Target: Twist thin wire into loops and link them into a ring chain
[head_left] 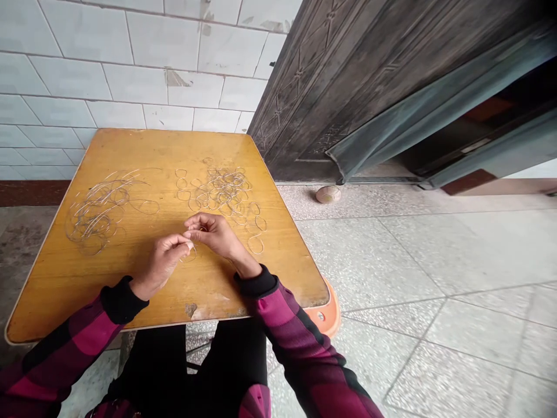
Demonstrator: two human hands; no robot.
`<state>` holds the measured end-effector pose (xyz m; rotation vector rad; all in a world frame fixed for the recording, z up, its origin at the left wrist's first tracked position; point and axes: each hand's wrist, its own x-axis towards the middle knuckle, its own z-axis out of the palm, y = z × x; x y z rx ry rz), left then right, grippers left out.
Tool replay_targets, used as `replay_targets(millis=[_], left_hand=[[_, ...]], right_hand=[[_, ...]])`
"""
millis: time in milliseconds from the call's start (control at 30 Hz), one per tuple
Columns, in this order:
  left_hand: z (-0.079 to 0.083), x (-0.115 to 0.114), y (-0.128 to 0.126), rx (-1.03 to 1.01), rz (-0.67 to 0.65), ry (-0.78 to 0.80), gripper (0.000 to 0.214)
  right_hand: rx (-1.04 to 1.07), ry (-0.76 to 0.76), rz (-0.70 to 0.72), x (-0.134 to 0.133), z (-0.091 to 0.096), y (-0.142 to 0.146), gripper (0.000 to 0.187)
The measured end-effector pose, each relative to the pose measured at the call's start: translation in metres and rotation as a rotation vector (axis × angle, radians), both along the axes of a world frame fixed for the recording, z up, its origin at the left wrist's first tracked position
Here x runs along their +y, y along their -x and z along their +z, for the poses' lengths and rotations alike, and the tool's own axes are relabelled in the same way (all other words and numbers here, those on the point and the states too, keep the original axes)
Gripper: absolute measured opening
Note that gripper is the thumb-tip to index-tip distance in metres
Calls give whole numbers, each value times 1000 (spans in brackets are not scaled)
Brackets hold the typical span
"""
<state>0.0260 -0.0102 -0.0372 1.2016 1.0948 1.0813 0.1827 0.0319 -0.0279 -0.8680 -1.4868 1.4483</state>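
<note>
Wire loop (pixel 188 254), thin and pale, hangs just below the person's fingertips, over the middle of the table's near half. Head view only.

Left hand (pixel 162 262): thumb and fingers pinched nearly shut at the loop's upper edge, apparently gripping the wire, though the wire is very fine here. Right hand (pixel 213 233): fingers curled inward, thumb pressed against them, fingertips touching the left fingers. Its pinch is closed, but I cannot tell whether it has hold of wire.

Wooden table (pixel 172 148): yellow-orange top, worn and chipped along the near edge. Tangled wire heap (pixel 98 212) lies to the left. Second heap of small loops (pixel 224 188) lies ahead of the hands, with single loop (pixel 256 244) set apart at its near right.

Sleeves (pixel 93 325) are magenta-and-black plaid with black cuffs. Black trousers (pixel 232 360) show below the table edge. Orange stool (pixel 324 313) sticks out past the table's right corner.

Beyond: white tile wall (pixel 130 64), dark embossed metal door (pixel 348 75), speckled stone floor (pixel 435 348), and small round stone (pixel 328 194) near the door's base.
</note>
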Motion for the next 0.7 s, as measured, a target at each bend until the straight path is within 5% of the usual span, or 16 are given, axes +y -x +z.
replay_targets(millis=[167, 467, 700], left_hand=[[0, -1, 1, 50, -35, -38, 18], [-11, 1, 2, 50, 50, -52, 18], [-3, 3, 0, -98, 116, 8, 16]], right_hand=[[149, 90, 180, 4, 0, -6, 30], [167, 42, 108, 6, -5, 5, 28], [54, 20, -23, 6, 4, -7, 35]])
